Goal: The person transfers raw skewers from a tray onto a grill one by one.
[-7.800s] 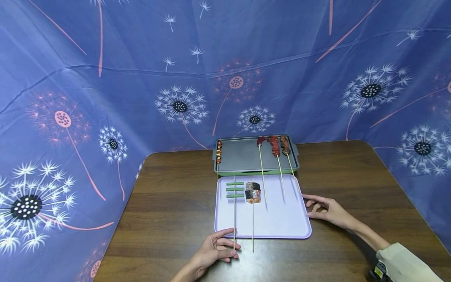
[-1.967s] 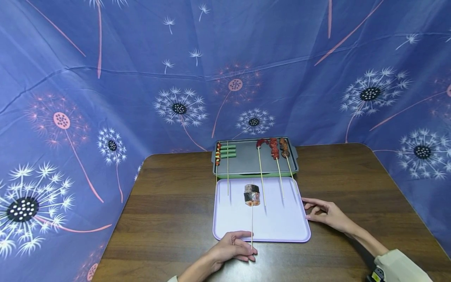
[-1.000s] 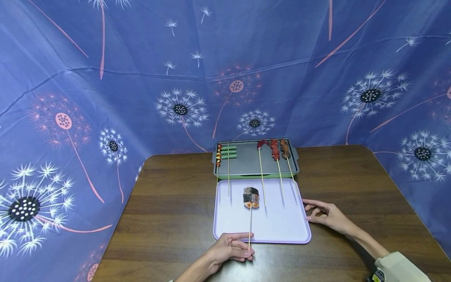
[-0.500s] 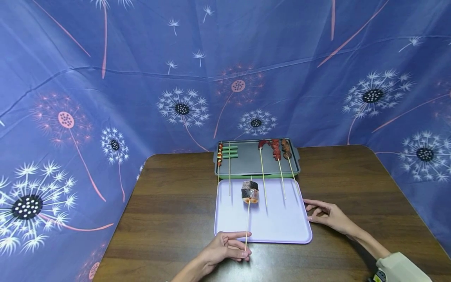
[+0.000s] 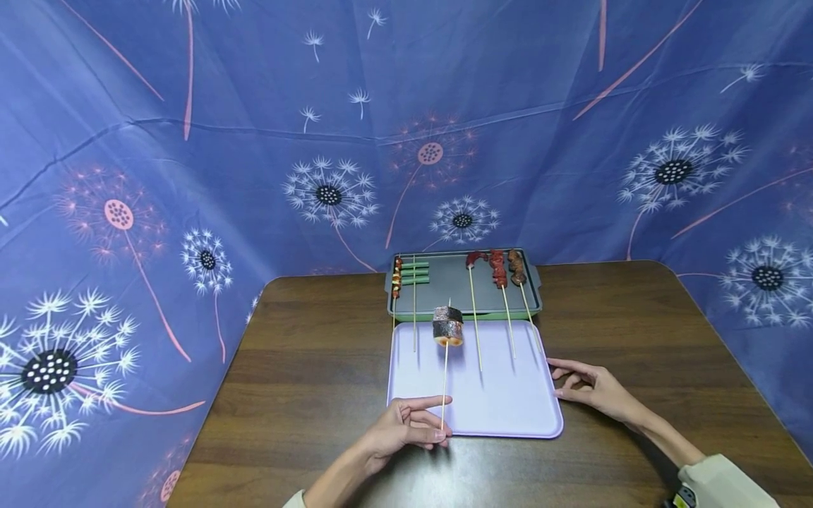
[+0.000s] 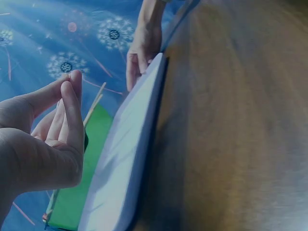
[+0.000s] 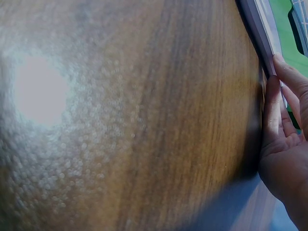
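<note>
My left hand (image 5: 406,430) pinches the lower end of a thin stick on a fish skewer (image 5: 447,328) between thumb and fingers. Its chunks have dark silvery skin and hang over the far part of the lilac tray (image 5: 495,409), level with the pan's near edge. In the left wrist view, the fingertips of the left hand (image 6: 53,120) meet; the fish is out of sight there. My right hand (image 5: 593,388) touches the tray's right rim with index finger and thumb tips set apart. The right wrist view shows the right hand (image 7: 288,110) at that rim.
Behind the tray stands a grey grill pan (image 5: 444,286) on a green base. Vegetable skewers (image 5: 416,274) lie at its left, meat skewers (image 5: 498,268) at its right, their sticks reaching over the tray. A blue dandelion curtain (image 5: 254,176) encloses the wooden table (image 5: 305,367).
The green vegetable skewer moved from tray to pan, and the left hand let go of it. The left hand took the fish skewer, lifted it and moved it forward. The right hand stayed.
</note>
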A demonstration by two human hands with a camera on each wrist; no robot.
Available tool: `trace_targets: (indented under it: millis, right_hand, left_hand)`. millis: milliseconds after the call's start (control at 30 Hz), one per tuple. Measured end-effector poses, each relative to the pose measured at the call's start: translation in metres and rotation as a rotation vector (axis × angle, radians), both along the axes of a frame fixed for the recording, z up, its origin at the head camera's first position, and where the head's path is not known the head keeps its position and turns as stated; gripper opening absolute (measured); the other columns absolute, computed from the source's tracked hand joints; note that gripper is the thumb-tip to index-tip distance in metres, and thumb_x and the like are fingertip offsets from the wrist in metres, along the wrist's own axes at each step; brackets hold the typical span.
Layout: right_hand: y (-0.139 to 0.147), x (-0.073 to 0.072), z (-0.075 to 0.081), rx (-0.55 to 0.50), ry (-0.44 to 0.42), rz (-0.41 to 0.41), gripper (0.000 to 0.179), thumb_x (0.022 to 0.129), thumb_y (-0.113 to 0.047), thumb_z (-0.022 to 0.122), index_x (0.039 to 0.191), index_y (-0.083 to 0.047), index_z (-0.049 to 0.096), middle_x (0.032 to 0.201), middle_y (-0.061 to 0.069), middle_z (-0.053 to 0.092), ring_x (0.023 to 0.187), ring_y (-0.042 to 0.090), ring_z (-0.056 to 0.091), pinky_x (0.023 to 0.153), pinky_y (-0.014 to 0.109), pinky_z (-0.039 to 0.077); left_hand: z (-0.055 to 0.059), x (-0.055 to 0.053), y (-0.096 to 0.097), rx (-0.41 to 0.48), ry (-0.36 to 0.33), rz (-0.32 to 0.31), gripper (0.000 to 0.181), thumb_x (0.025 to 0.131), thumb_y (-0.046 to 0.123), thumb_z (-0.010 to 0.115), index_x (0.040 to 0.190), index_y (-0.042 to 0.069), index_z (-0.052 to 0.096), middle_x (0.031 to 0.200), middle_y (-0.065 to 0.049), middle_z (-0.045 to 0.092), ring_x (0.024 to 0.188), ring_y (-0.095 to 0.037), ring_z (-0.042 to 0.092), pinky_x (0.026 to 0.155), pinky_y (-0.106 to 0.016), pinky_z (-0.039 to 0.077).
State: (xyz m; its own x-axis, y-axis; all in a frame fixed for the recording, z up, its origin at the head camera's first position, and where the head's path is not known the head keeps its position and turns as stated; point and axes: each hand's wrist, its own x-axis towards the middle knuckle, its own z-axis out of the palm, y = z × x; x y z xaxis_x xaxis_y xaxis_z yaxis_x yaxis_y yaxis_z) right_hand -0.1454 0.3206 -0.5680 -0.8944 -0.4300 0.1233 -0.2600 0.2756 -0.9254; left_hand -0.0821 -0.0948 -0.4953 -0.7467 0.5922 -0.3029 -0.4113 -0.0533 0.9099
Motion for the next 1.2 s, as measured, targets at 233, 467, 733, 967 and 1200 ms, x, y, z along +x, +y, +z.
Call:
trace_targets:
  millis: [233, 467, 733, 967, 1200]
  right_hand:
    - [0.000, -0.001, -0.001, 0.001, -0.013, 0.004, 0.052, 0.089, 0.000, 0.075, 0.136, 0.012, 0.056, 0.108, 0.004, 0.068, 0.080, 0.003, 0.066, 0.065, 0.020, 0.053]
    - [0.000, -0.001, -0.001, 0.017, -0.023, -0.003, 0.053, 0.089, -0.002, 0.075, 0.137, 0.010, 0.056, 0.109, 0.006, 0.068, 0.080, 0.003, 0.066, 0.066, 0.019, 0.053]
    - [-0.001, -0.001, 0.000, 0.006, -0.008, 0.003, 0.054, 0.088, 0.001, 0.075, 0.136, 0.014, 0.055, 0.108, 0.009, 0.067, 0.079, 0.002, 0.066, 0.066, 0.018, 0.054]
    - [-0.002, -0.001, 0.000, 0.010, -0.006, 0.000, 0.054, 0.088, 0.000, 0.076, 0.136, 0.013, 0.055, 0.107, 0.009, 0.068, 0.079, 0.002, 0.066, 0.065, 0.019, 0.054]
    - [-0.001, 0.000, 0.001, 0.013, 0.004, -0.010, 0.053, 0.088, 0.000, 0.076, 0.135, 0.012, 0.056, 0.107, 0.008, 0.068, 0.079, 0.001, 0.066, 0.064, 0.019, 0.053]
  left_hand:
    - [0.008, -0.017, 0.003, -0.040, 0.014, 0.040, 0.060, 0.090, 0.000, 0.071, 0.147, -0.001, 0.051, 0.096, 0.002, 0.080, 0.084, -0.006, 0.074, 0.074, -0.019, 0.058]
    - [0.016, -0.040, 0.007, -0.066, 0.025, 0.061, 0.061, 0.090, -0.003, 0.066, 0.149, 0.000, 0.049, 0.102, -0.002, 0.080, 0.084, -0.007, 0.075, 0.073, -0.018, 0.057]
    - [0.025, -0.065, 0.012, -0.078, 0.025, 0.077, 0.060, 0.092, -0.004, 0.063, 0.150, 0.004, 0.049, 0.111, -0.010, 0.078, 0.086, -0.007, 0.075, 0.074, -0.017, 0.057]
    - [0.030, -0.086, 0.023, -0.092, 0.001, 0.113, 0.058, 0.095, -0.003, 0.062, 0.151, 0.006, 0.049, 0.114, -0.011, 0.078, 0.086, -0.006, 0.074, 0.072, -0.015, 0.056]
    - [0.035, -0.107, 0.034, -0.091, -0.031, 0.131, 0.056, 0.097, 0.000, 0.063, 0.151, 0.010, 0.050, 0.123, -0.014, 0.074, 0.087, -0.004, 0.074, 0.072, -0.012, 0.056]
